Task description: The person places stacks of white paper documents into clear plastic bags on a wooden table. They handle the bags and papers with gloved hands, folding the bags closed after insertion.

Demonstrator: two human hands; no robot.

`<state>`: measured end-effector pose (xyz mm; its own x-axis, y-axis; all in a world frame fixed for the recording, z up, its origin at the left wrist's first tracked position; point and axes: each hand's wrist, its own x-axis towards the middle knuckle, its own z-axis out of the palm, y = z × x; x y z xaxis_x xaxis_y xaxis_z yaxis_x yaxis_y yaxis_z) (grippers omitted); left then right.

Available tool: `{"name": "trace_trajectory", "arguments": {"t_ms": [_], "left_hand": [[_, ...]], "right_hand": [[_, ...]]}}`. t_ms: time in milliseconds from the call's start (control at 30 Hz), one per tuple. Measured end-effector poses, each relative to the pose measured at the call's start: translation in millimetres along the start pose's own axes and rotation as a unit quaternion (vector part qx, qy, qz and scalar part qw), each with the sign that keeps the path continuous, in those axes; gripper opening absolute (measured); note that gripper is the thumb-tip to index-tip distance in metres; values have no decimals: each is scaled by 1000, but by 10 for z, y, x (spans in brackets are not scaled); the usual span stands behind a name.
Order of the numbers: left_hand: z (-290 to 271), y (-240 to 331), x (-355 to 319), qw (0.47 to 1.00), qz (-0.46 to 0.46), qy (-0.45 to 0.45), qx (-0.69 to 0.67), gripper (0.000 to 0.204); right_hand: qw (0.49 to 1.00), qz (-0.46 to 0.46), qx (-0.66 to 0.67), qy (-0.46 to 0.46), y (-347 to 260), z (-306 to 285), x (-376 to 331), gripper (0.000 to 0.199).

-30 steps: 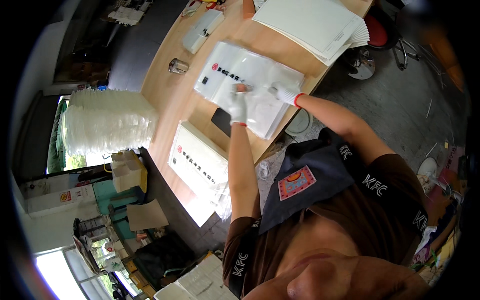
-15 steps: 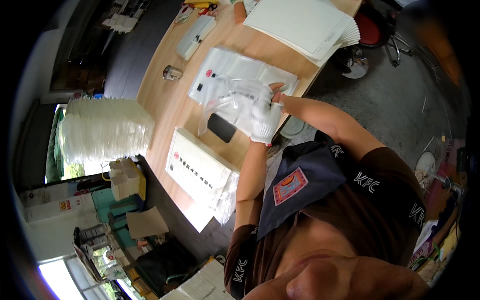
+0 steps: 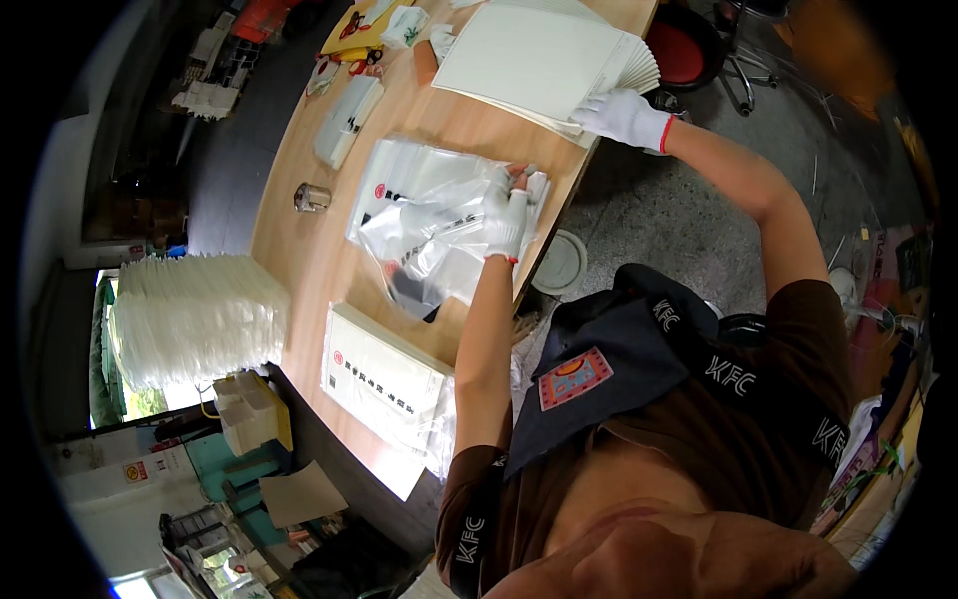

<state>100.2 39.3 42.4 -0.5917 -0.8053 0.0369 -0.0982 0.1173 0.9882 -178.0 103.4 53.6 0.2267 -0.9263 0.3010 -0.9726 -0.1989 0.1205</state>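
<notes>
My left hand (image 3: 504, 218), in a white glove with bare fingertips, is closed at the near right edge of a clear printed plastic bag (image 3: 429, 235). The bag is lifted and crumpled over a pile of flat bags (image 3: 424, 165). A dark phone (image 3: 417, 297) lies partly under its lower part. Further right, my right hand (image 3: 621, 118), gloved in white with a red cuff, reaches over the table edge. Its fingers stretch onto the near corner of a fanned stack of white sheets (image 3: 529, 60). Nothing shows held in it.
A packed white stack (image 3: 384, 369) lies at the table's near left, with a tall pile of clear plastic (image 3: 200, 319) beyond it. A small jar (image 3: 312, 198) and a long box (image 3: 347, 120) stand at the far side. Another person's gloved hand (image 3: 441, 40) rests beside the sheets.
My right hand has left the bag beside my left hand and moved out to the sheets at the right. The bag now spreads over part of the phone. The whole view has shifted slightly.
</notes>
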Motion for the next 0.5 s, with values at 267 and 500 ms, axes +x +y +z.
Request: {"name": "trace_trajectory", "arguments": {"t_ms": [267, 500], "left_hand": [[217, 25, 135, 914, -166, 45, -368, 30], [-265, 995, -341, 952, -242, -56, 179, 27]], "right_hand": [[973, -106, 189, 83, -1034, -782, -223, 35], [320, 249, 913, -39, -732, -110, -469, 44]]}}
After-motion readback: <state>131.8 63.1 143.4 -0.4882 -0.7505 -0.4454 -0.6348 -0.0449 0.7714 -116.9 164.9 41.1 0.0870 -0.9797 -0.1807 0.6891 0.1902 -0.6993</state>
